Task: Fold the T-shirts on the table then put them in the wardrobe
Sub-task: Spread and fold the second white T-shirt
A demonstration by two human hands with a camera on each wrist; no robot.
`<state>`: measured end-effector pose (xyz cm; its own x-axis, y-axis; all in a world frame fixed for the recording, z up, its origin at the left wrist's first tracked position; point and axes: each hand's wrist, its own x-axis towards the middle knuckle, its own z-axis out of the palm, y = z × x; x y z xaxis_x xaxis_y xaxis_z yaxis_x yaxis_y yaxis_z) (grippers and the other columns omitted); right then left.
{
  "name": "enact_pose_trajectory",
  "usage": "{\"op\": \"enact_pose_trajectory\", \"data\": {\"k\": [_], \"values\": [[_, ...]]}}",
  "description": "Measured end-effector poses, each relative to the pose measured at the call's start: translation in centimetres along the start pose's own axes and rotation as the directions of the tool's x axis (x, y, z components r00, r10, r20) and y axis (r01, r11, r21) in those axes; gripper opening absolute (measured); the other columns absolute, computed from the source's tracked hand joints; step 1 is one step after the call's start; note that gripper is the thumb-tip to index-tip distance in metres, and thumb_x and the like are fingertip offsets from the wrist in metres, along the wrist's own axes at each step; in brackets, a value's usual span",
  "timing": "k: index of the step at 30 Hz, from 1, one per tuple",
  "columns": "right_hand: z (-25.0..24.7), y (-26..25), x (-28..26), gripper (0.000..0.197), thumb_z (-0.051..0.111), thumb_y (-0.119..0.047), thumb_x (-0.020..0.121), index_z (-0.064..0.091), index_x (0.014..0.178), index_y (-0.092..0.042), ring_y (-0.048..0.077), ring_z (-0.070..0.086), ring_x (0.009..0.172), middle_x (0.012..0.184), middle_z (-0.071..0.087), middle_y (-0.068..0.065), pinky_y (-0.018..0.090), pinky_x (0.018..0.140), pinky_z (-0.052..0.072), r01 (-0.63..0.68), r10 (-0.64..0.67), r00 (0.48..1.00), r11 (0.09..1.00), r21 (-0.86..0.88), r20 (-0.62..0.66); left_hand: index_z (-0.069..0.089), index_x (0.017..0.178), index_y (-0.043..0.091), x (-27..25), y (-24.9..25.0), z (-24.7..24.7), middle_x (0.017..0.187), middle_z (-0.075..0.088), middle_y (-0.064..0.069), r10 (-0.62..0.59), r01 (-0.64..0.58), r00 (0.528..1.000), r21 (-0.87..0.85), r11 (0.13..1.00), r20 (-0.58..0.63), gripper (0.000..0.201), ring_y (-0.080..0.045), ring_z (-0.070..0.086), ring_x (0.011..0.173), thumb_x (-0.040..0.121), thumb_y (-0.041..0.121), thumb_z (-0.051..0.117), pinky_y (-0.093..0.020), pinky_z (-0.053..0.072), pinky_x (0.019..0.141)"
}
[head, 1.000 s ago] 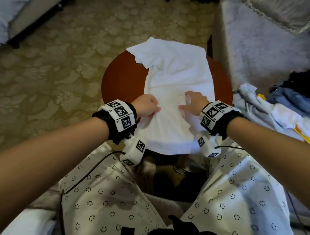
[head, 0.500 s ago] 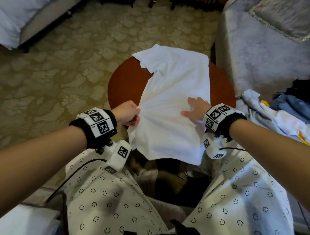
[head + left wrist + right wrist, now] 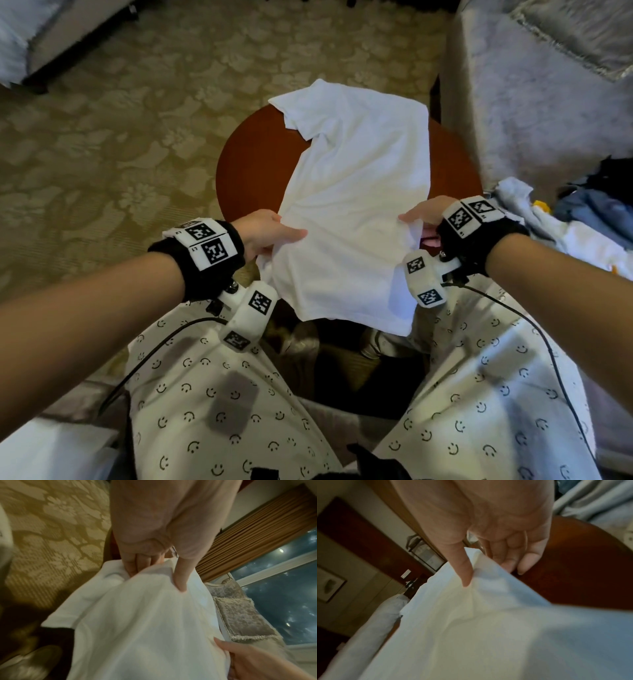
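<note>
A white T-shirt (image 3: 356,192) lies lengthwise over the round red-brown table (image 3: 253,161), its near hem hanging off the front edge above my lap. My left hand (image 3: 270,229) pinches the shirt's left side, thumb on top and fingers under the cloth (image 3: 154,615). My right hand (image 3: 423,214) pinches the right side the same way, thumb over the fabric (image 3: 488,615) and fingers beneath. One sleeve sticks out at the far left corner. The cloth between both hands is lifted a little off the table.
A pile of other clothes (image 3: 565,222), light blue, white and dark, lies to the right. A grey upholstered armchair (image 3: 534,89) stands behind the table on the right. Patterned carpet (image 3: 120,137) spreads to the left, with a bed corner (image 3: 41,37) at the far left.
Both hands have moved apart from the shirt's middle to its two sides and taken pinches there. The bunched cloth has been pulled out flatter and wider.
</note>
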<state>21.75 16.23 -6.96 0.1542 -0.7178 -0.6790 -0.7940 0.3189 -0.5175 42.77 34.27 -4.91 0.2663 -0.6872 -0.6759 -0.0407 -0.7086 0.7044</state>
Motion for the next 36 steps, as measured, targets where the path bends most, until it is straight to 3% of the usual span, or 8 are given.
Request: {"op": "enact_pose_trajectory", "data": {"k": [3,6,9,12,16,20,28,36], "values": [[-0.2,-0.8,-1.7,0.035,0.061,-0.025,0.09,0.045,0.065,-0.008,0.024,0.046,0.052,0.056,0.049,0.012,0.032,0.058,0.037,-0.111,0.117,0.99,0.991,-0.073,0.081,0.056,0.125,0.001,0.0,0.3,-0.1,0.122,0.063,-0.011,-0.021,0.022,0.997,-0.014,1.0,0.069,0.034,-0.026,0.061,0.108,0.094,0.016,0.056,-0.03,0.05,0.074],[-0.6,-0.9,-1.6,0.023,0.064,-0.021,0.089,0.054,0.077,-0.004,0.02,0.053,0.037,0.043,0.055,0.011,0.027,0.049,0.043,-0.124,0.128,0.989,0.99,-0.059,0.073,0.051,0.129,0.001,0.3,0.6,-0.4,0.125,0.061,-0.014,-0.038,0.042,0.998,-0.08,0.996,0.06,0.034,-0.025,0.062,0.098,0.101,0.019,0.044,-0.03,0.049,0.068],[-0.7,-0.3,-0.7,0.022,0.066,-0.011,0.086,0.06,0.106,-0.007,0.023,0.067,0.073,0.079,0.068,0.011,0.031,0.065,0.058,-0.144,0.131,0.984,0.984,0.104,0.118,0.045,0.134,0.0,0.9,0.4,-0.8,0.127,0.059,-0.016,-0.073,0.074,0.997,-0.099,0.992,0.016,0.037,-0.028,0.06,0.102,0.103,0.019,0.039,-0.033,0.048,0.071],[-1.2,0.0,-0.3,0.015,0.069,-0.014,0.085,0.061,0.095,-0.006,0.026,0.066,0.092,0.094,0.068,0.011,0.034,0.081,0.056,-0.149,0.137,0.985,0.981,0.122,0.1,0.046,0.132,0.0,1.4,-0.3,-0.8,0.127,0.058,-0.018,-0.092,0.09,0.995,-0.052,0.995,-0.025,0.036,-0.028,0.058,0.101,0.103,0.021,0.038,-0.037,0.048,0.078],[-1.1,-0.1,-0.3,0.02,0.067,-0.014,0.087,0.052,0.078,-0.004,0.021,0.056,0.067,0.073,0.056,0.009,0.029,0.051,0.056,-0.125,0.126,0.992,0.985,0.116,-0.004,0.054,0.126,0.003,2.0,-1.3,-1.0,0.123,0.06,-0.017,0.001,0.019,0.998,0.374,0.927,-0.055,0.035,-0.039,0.058,0.108,0.099,0.025,0.047,-0.046,0.047,0.094],[-0.5,0.9,0.9,0.023,0.067,-0.015,0.086,0.05,0.073,-0.007,0.02,0.054,0.065,0.077,0.058,0.011,0.037,0.078,0.055,-0.056,0.055,0.995,0.998,-0.012,-0.079,0.049,0.099,0.011,1.7,-1.4,-1.7,0.101,0.056,-0.012,0.114,-0.023,0.99,0.711,0.703,-0.081,0.023,-0.027,0.056,0.087,0.089,0.024,0.064,-0.037,0.048,0.071],[-0.7,-0.8,0.9,0.041,0.065,-0.023,0.088,0.049,0.122,-0.006,0.03,0.058,0.105,0.121,0.057,0.012,0.031,0.082,0.047,0.17,-0.233,0.896,0.966,-0.192,-0.379,0.058,0.093,0.007,1.9,2.2,-4.0,0.077,0.066,-0.003,0.06,0.008,0.996,0.729,0.684,-0.066,0.028,-0.013,0.061,0.065,0.085,0.032,0.069,-0.023,0.046,0.056],[2.6,-4.0,1.6,0.057,0.061,-0.042,0.087,0.042,0.133,-0.013,0.035,0.04,0.124,0.134,0.042,0.015,0.04,0.096,0.039,0.262,-0.412,0.882,0.831,-0.491,-0.227,0.06,0.108,-0.001,6.6,5.1,-1.4,0.097,0.063,-0.015,0.181,-0.095,0.967,0.405,0.909,-0.178,0.034,-0.025,0.061,0.082,0.095,0.03,0.056,-0.036,0.055,0.079]]}}
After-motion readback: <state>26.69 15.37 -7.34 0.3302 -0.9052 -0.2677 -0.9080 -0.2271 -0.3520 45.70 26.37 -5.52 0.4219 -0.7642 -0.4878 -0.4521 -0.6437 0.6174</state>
